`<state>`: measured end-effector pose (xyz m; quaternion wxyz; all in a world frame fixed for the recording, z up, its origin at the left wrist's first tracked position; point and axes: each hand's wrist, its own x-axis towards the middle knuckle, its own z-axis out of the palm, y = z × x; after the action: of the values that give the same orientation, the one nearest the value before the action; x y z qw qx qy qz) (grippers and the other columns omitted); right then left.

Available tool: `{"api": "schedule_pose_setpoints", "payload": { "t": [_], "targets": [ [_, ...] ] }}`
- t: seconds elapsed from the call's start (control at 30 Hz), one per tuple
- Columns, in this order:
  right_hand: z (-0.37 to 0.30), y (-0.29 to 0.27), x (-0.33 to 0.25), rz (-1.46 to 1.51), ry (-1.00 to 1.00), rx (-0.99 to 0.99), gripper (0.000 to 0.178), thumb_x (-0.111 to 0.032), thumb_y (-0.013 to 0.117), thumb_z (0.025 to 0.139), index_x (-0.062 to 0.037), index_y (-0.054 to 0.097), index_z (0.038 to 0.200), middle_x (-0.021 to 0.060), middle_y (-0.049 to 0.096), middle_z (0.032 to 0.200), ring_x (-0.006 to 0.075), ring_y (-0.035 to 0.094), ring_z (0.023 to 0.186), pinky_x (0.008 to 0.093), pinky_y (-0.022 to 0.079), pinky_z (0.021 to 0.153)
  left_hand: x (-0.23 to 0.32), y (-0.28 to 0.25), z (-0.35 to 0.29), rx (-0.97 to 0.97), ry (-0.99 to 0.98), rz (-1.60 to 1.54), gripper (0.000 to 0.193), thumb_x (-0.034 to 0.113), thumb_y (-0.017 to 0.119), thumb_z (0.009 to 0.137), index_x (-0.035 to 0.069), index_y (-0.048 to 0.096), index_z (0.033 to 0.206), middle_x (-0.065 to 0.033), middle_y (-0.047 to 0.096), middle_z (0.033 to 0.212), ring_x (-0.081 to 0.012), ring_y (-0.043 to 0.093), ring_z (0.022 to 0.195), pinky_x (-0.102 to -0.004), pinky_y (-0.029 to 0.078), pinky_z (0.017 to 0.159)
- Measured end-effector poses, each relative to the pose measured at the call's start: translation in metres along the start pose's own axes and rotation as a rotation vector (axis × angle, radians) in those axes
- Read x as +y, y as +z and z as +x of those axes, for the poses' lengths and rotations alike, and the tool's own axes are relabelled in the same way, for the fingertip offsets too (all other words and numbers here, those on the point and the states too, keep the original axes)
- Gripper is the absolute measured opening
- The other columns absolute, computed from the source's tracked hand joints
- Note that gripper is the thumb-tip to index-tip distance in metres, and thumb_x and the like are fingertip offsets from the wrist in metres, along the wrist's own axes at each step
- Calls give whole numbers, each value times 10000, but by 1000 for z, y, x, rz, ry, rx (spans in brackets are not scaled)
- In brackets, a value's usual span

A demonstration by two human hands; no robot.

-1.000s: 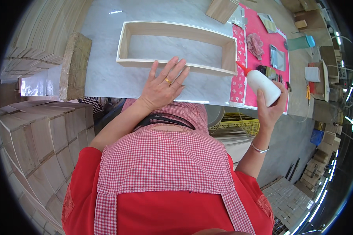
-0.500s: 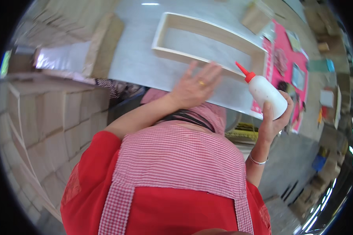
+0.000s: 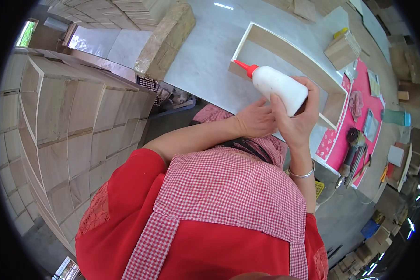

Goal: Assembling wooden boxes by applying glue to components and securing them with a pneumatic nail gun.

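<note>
My right hand (image 3: pixel 299 112) is closed around a white squeeze bottle (image 3: pixel 277 86) with a pointed red nozzle. The bottle tilts to the left, its nozzle tip in front of the left end of a long rectangular wooden frame (image 3: pixel 296 52). This frame rests on the pale tabletop (image 3: pixel 205 60) and is open in the middle. My left hand (image 3: pixel 258 120) is just left of the right hand, low by the table's near edge. Its fingers are loosely bent and partly hidden, and I see nothing held in them.
A tape-wrapped bundle of boards (image 3: pixel 165 42) stands at the table's left. Wooden pieces are stacked high (image 3: pixel 79 107) to my left. On the right, a pink mat (image 3: pixel 359 116) bears a dark air tool (image 3: pixel 352 151) and a cloth (image 3: pixel 356 105). A wooden block (image 3: pixel 341 49) sits behind the frame.
My right hand has brought the bottle left, in front of the frame. My left hand has come away from the frame's near side, beside the right hand. The view has shifted, too.
</note>
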<state>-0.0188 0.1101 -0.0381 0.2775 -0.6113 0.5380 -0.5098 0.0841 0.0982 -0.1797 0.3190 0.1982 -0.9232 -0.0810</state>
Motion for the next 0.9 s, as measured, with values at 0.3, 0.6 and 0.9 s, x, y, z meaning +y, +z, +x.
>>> {"api": "schedule_pose_setpoints", "payload": {
  "t": [0.3, 0.6, 0.9],
  "targets": [
    [-10, -29, 2, -141, -53, 105, 551, -68, 810, 737, 4, 508, 1193, 127, 620, 1079, 208, 618, 975, 323, 507, 848, 6, -25, 9, 121, 45, 114, 403, 303, 621, 833, 131, 637, 1196, -58, 557, 1315, -240, 485, 1299, -595, 301, 1099],
    [-37, -75, 1, -256, 1, 181, 546, -46, 799, 739, 14, 513, 1200, 120, 607, 1097, 204, 611, 989, 322, 506, 850, 9, -28, 14, 86, 51, 35, 433, 275, 652, 841, 86, 610, 1228, -74, 523, 1385, -236, 473, 1339, -580, 258, 1142],
    [-70, -117, -3, -324, 58, 299, 508, -53, 778, 793, 11, 513, 1221, 99, 582, 1132, 179, 594, 1008, 304, 497, 878, 12, -37, 19, -18, 28, 85, 495, 313, 699, 818, 113, 603, 1260, -91, 473, 1445, -242, 449, 1368, -576, 196, 1164]
  ]
}}
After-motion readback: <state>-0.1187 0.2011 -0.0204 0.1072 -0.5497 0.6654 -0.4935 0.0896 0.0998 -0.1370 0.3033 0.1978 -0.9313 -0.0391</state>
